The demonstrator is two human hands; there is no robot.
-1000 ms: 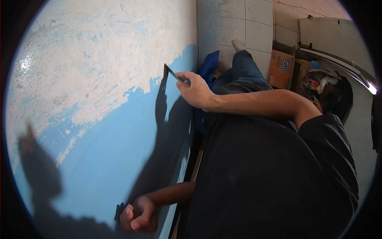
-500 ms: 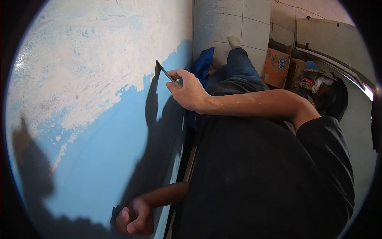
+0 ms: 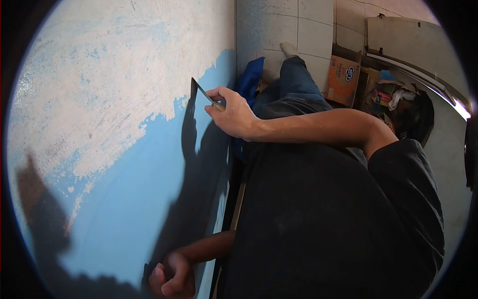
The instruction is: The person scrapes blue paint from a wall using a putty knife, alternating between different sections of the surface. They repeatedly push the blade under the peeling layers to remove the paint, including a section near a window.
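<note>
My right hand [image 3: 231, 113] pinches the handle of a thin metal scraper [image 3: 201, 90] between thumb and fingers. The blade's tip is at the wall, near the ragged edge where the pale, rough patch [image 3: 134, 55] meets smooth blue paint [image 3: 119, 199]; whether it touches cannot be told. Small light specks dot the right hand and forearm. At the bottom, my left hand [image 3: 173, 275] is close to the blue wall with its fingers curled in a loose fist. Nothing shows in it, though its palm is hidden.
Dark arm shadows fall across the wall. Beyond my dark shirt are my legs, a blue cloth or bag [image 3: 251, 79] and the tiled floor [image 3: 281, 30]. An orange cardboard box [image 3: 343, 79] and a dark bag of litter [image 3: 416, 114] lie at the right, beside a pale panel [image 3: 403, 40].
The view has shifted slightly. The scraper blade has turned a little and now appears narrower, still in my right hand. My left hand appears slightly lower and farther right.
</note>
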